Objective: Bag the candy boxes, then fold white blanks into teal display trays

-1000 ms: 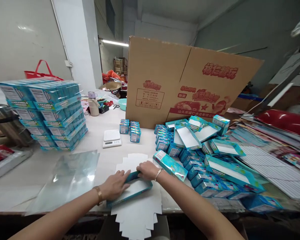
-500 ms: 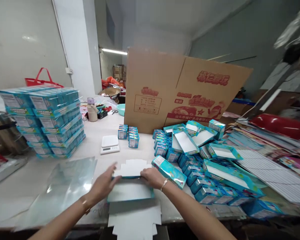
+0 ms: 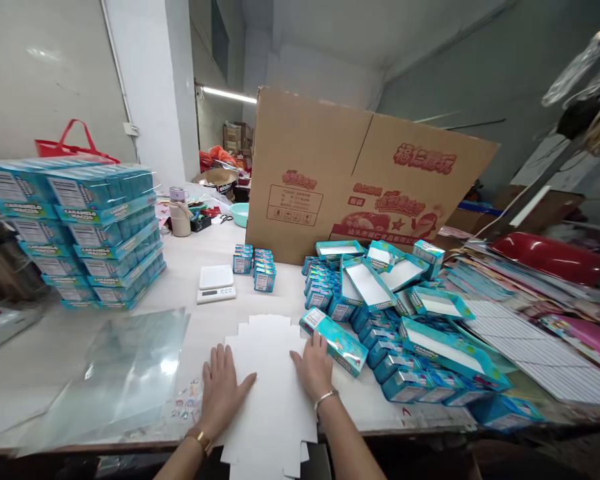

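A white die-cut cardboard box blank (image 3: pixel 267 393) lies flat in front of me, its near end reaching over the table's front edge. My left hand (image 3: pixel 223 387) rests along the blank's left side, fingers stretched forward and thumb out over the white surface. On its right side lies my right hand (image 3: pixel 315 365), palm down with fingers extended and the thumb apart. Neither hand grips anything. Just beyond my right hand is a teal printed box (image 3: pixel 336 341), lying at a slant.
Left are clear plastic sheets (image 3: pixel 130 367) and a stack of wrapped teal boxes (image 3: pixel 105 233). A white scale (image 3: pixel 217 285) and small blue boxes (image 3: pixel 265 272) stand ahead, before a large carton (image 3: pixel 305 180). Teal trays (image 3: pixel 373 283) and more small boxes (image 3: pixel 405 383) crowd the right.
The blank was partly folded up between my hands; now it is spread flat. Both hands have come nearer and lie on its sides. My right hand has let go of its edge.
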Action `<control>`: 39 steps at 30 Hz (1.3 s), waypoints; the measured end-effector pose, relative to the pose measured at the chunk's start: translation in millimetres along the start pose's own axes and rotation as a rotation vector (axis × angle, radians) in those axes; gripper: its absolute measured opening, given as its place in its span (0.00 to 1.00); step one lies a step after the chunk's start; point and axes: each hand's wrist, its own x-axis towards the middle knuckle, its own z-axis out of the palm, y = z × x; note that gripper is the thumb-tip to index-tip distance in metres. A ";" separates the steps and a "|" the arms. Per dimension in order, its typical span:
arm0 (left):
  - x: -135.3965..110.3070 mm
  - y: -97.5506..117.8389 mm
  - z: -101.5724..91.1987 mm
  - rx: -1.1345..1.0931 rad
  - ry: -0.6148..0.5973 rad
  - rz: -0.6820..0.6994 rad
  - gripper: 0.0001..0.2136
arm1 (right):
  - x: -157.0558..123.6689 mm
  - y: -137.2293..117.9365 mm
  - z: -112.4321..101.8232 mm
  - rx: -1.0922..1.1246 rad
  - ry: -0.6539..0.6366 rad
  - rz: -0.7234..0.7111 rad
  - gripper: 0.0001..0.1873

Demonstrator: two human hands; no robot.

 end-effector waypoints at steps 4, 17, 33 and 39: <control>-7.2 0.1 3.2 0.080 0.029 0.052 0.41 | -14.1 -12.4 19.4 0.052 0.040 0.047 0.23; -8.3 -4.4 7.0 -0.017 0.059 0.069 0.39 | -9.0 -17.6 8.5 0.218 0.103 0.013 0.30; 43.9 41.4 -105.3 -1.347 -0.400 -0.096 0.27 | 11.8 -27.5 -51.2 1.806 -0.323 0.093 0.31; 41.8 39.4 -90.4 -1.411 -0.329 -0.100 0.25 | 9.6 -27.4 -25.6 1.806 -0.203 0.100 0.24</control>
